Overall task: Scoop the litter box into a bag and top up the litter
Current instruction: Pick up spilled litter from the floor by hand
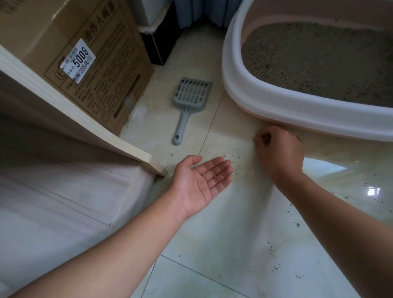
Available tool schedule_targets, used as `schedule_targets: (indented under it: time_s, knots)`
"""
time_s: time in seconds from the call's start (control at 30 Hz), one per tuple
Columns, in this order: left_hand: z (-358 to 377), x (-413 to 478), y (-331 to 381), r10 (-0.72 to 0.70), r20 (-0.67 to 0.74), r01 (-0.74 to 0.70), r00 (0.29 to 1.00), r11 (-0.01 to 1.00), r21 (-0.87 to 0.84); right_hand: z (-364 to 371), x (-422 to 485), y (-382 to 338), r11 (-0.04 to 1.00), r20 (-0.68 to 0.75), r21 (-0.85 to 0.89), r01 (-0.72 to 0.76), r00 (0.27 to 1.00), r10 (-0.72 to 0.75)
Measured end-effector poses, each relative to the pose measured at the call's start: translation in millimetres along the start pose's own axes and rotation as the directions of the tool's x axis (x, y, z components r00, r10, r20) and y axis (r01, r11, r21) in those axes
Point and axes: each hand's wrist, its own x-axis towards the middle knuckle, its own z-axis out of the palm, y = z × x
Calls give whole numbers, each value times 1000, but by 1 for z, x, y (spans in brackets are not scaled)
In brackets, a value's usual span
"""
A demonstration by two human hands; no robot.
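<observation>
Litter grains (212,177) on flat left grip (194,183)

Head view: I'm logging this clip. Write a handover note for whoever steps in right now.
Left hand: open, palm up, a few litter grains on it.
Right hand: fingers curled low over the tile floor beside the litter box rim; whether it pinches anything is hidden.
Grey scoop: lies on the floor between the cardboard box and the litter box, in neither hand.
Litter covers the box bottom; stray grains dot the floor.
No bag in view.
Left: scooping, bagging and top-up; none shown done.
</observation>
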Motion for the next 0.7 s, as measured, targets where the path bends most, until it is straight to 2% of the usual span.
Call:
schedule_targets:
  time_s: [0.17,0.27,0.33,0.4,0.47,0.57,0.63,0.7]
  knots:
    - [-1,-2,3,9,-6,-9,1000,1000,-5,-4,4,5,992,10,54,-116,993,116]
    - [-2,-3,4,18,-23,-18,1000,1000,-6,-4,6,7,993,16,-5,-115,993,115]
    - [-3,-2,5,22,-34,-22,999,1000,-6,-4,3,4,996,34,23,-86,996,86]
    - [-1,-1,4,23,-50,-23,998,1000,5,-5,-7,-10,988,44,157,8,999,-15]
    - [1,0,4,28,-71,-27,997,999,20,-4,-24,-31,946,50,246,210,972,-229]
    - [4,0,3,48,-110,-40,993,996,76,2,-50,-57,856,173,232,463,846,-504]
    - [5,1,3,61,-135,-48,989,994,101,8,-55,-63,817,208,219,534,792,-574]
    - [4,-1,1,79,-153,-59,985,989,133,11,-49,-69,834,191,255,489,820,-540]
